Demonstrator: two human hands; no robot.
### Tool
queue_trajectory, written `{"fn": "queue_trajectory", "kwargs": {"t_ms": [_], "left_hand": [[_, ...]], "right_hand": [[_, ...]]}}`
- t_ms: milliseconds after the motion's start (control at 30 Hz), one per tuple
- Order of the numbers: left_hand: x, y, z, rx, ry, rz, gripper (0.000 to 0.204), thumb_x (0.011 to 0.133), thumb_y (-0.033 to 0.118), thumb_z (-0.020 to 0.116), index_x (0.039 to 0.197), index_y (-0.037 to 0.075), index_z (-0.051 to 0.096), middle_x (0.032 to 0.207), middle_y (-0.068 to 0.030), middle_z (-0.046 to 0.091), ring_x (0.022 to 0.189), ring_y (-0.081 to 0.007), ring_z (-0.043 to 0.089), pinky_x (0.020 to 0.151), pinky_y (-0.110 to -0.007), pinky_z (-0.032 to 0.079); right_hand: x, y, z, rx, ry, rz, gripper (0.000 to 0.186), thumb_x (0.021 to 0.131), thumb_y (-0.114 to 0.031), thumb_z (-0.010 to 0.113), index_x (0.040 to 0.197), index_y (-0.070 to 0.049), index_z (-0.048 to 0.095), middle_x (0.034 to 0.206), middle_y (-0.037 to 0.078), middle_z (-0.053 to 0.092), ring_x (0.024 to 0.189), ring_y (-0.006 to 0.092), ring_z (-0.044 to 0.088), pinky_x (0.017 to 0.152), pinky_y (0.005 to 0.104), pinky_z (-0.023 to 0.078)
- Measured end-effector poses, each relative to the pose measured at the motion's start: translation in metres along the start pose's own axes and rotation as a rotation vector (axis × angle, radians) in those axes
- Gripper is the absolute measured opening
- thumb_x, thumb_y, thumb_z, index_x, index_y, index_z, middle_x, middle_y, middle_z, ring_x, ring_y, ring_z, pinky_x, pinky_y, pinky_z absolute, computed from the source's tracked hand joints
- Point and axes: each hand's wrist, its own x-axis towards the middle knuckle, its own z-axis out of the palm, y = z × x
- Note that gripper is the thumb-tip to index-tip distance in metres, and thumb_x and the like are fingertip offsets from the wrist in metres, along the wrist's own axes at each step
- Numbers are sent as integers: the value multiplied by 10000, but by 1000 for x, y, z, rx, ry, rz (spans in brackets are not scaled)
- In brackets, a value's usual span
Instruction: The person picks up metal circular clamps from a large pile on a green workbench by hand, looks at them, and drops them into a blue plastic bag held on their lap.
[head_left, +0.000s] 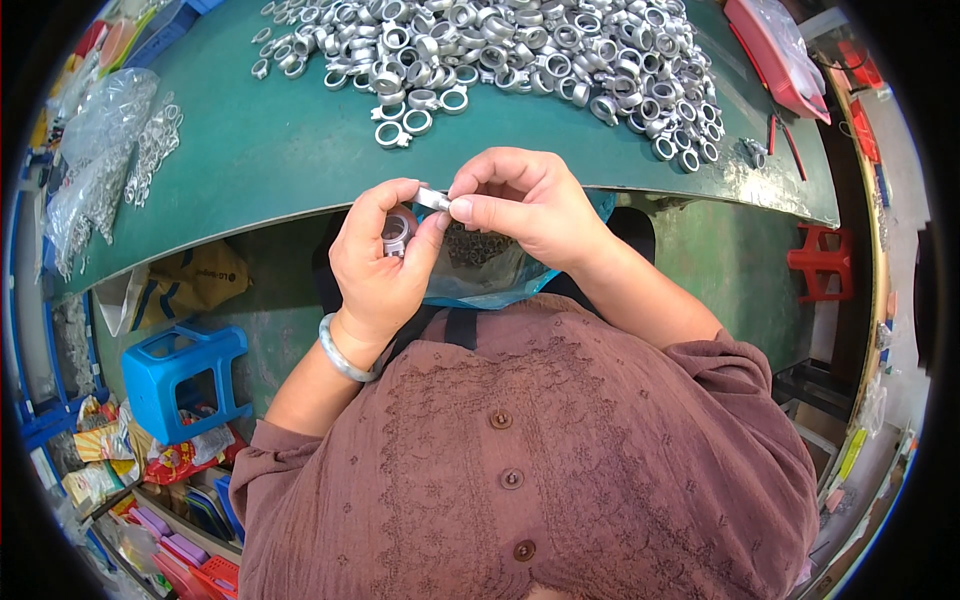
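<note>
Just off the table's near edge, my two hands meet over my lap. Between left thumb and forefinger, my left hand (362,262) holds a silver metal ring clamp (428,198), seen edge-on. A second ring clamp (397,230) is tucked in the same hand's curled fingers. My right hand (545,205) pinches the lug end of the first clamp with thumb and forefinger; any small part between those fingertips is hidden. Below the hands, a blue-edged plastic bag (500,292) in my lap contains many small dark metal pieces, partly covered by my hands.
A large heap of silver ring clamps (560,50) covers the far middle of the green table (240,160). Red-handled pliers (790,145) and a pink tray (775,55) lie right. At left are a clear bag of small parts (100,140) and a blue stool (185,380).
</note>
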Motion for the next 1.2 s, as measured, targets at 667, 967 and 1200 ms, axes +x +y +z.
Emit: {"fn": "queue_trajectory", "kwargs": {"t_ms": [667,967,1200], "left_hand": [[6,7,-6,-613,-204,-673,228,813,98,580,1018,0,555,763,-5,566,615,-38,493,519,-154,390],[6,5,-4,-903,-270,-818,222,866,190,499,979,14,573,734,-12,571,560,-48,470,455,-164,345],[7,4,-5,-961,-298,-853,224,883,225,458,877,26,560,736,-41,574,551,-71,478,438,-171,342]], "right_hand": [[0,6,-1,-51,-31,-53,200,791,-65,594,978,-4,557,741,-1,569,663,45,510,624,191,424],[-1,7,-4,-253,-2,-47,205,798,-41,586,993,15,558,703,-2,576,655,38,520,607,178,422],[-2,8,-4,-180,-10,-27,165,820,-25,546,968,49,548,808,66,605,724,92,564,678,227,467]]}}
